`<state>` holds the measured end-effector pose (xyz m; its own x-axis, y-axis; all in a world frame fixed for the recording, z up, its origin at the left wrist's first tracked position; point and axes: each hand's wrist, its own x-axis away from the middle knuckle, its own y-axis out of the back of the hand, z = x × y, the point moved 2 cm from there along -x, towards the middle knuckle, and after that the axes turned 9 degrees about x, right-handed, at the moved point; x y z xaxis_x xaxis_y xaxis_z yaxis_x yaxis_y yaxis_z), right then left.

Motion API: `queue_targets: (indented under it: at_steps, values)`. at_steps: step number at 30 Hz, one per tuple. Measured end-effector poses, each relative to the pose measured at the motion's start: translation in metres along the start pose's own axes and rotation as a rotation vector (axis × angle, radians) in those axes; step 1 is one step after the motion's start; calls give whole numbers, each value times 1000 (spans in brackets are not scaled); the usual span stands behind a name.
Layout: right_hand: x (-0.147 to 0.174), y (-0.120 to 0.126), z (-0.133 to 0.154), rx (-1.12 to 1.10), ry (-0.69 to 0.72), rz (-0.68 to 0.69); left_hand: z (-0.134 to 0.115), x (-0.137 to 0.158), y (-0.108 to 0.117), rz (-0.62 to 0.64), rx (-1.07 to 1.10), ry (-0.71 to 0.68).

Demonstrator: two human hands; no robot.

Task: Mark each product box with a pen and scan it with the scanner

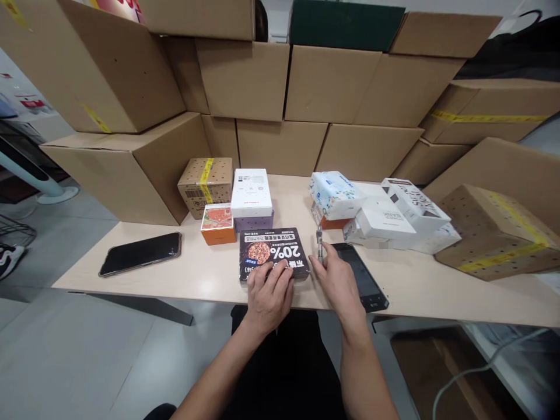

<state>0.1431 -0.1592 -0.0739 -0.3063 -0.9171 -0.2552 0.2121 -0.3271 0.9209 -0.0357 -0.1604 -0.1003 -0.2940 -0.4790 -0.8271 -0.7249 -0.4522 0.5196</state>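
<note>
A black food box [276,254] with white print, "20%" and a picture of round food lies flat near the table's front edge. My left hand [270,294] rests on its near part, fingers stretched over the top face; the thumb is hidden. Just right of the box, my right hand [339,280] grips a clear pen [319,242] between thumb and fingers, with the pen pointing away from me. Beside and partly under that hand lies a black tablet-like device [365,277] with a dark screen.
A dark phone [140,254] lies at the left. Behind the black box stand an orange box [219,224], a white box [251,192] and a dotted carton [206,181]. A tissue pack [335,195] and white boxes [382,224] sit at right. Stacked cartons [280,146] wall off the back.
</note>
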Motion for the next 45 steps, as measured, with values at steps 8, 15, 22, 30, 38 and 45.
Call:
queue_targets:
  at_steps: [8,15,22,30,38,45]
  values:
    - [3,-13,13,120,24,-25,2,3,2,-7,0,-12]
    - [58,9,-40,281,-82,-300,2,3,1,-15,4,-14]
    - [67,-16,-81,163,-95,-236,0,0,1,-31,3,-16]
    - [77,-6,-37,-124,-112,-493,0,2,1,-5,15,-3]
    - [71,-4,33,-253,113,-509,4,7,2,-46,43,-13]
    - [74,-17,48,-256,164,-557,0,4,11,-37,109,77]
